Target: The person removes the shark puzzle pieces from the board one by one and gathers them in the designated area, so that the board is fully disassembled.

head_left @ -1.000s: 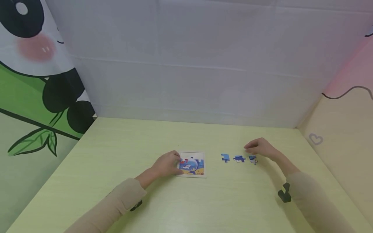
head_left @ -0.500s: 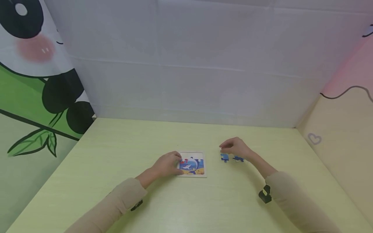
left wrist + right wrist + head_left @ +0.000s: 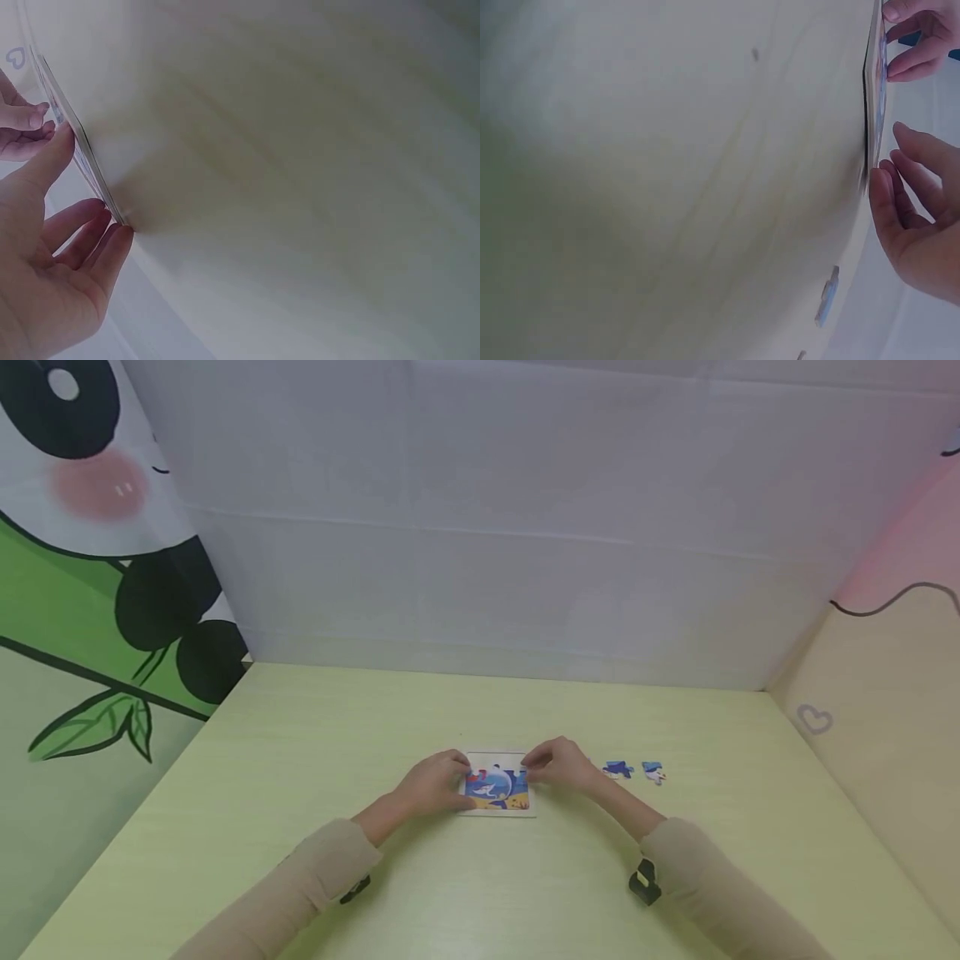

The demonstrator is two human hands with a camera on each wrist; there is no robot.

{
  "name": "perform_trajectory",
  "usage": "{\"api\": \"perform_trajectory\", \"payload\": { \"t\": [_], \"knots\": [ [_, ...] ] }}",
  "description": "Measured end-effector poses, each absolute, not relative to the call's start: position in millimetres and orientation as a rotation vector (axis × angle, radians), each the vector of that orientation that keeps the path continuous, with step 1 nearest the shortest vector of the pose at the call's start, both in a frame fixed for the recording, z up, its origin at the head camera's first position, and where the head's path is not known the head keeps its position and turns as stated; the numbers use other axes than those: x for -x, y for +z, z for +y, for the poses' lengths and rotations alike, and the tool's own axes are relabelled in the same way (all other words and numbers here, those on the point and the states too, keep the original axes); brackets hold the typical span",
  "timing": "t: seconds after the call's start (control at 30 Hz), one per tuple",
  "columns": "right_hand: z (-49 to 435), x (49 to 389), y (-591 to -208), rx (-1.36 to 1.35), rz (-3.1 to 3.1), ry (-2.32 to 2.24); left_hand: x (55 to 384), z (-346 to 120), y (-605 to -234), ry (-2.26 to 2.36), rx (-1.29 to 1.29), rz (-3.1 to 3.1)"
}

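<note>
A small square jigsaw puzzle [image 3: 497,787] lies on the table in a white frame. Its picture shows a whale or dolphin over sand, with a bare pale strip along the top. My left hand [image 3: 433,783] holds the frame's left side, fingers at the upper part and thumb near the lower corner. At the right edge, the fingers and thumb of my right hand [image 3: 561,765] curl against the frame. The right wrist view shows no loose piece between them. To the right lie a dark blue piece [image 3: 618,769] and a blue-and-white piece [image 3: 653,772].
The pale yellow table [image 3: 450,885] runs back to a white sheet [image 3: 480,593]. Printed cartoon panels stand at both sides. A flat light-blue piece [image 3: 826,298] lies on the table beside my right hand in the right wrist view.
My right hand has moved left, passing above the loose pieces, and come down to the puzzle's right edge. My left hand keeps its hold on the left side.
</note>
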State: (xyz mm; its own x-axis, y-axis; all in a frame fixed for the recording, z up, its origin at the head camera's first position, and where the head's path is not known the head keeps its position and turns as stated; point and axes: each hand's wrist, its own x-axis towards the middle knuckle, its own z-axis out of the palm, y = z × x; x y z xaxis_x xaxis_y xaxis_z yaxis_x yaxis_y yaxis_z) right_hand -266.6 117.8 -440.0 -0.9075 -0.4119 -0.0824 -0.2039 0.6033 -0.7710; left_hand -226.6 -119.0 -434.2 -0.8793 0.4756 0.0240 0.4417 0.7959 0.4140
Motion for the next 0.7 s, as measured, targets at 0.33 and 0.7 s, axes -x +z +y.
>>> {"api": "perform_trajectory", "payload": {
  "t": [0.33,0.7],
  "knots": [
    [110.2,262.7,-440.7,0.536,2.640,-1.110,224.8,-119.4,-433.8,0.586,-0.691,2.955],
    [108.2,263.6,-439.8,0.560,2.658,-1.035,224.5,-119.0,-434.3,0.623,-0.684,2.942]
  ]
}}
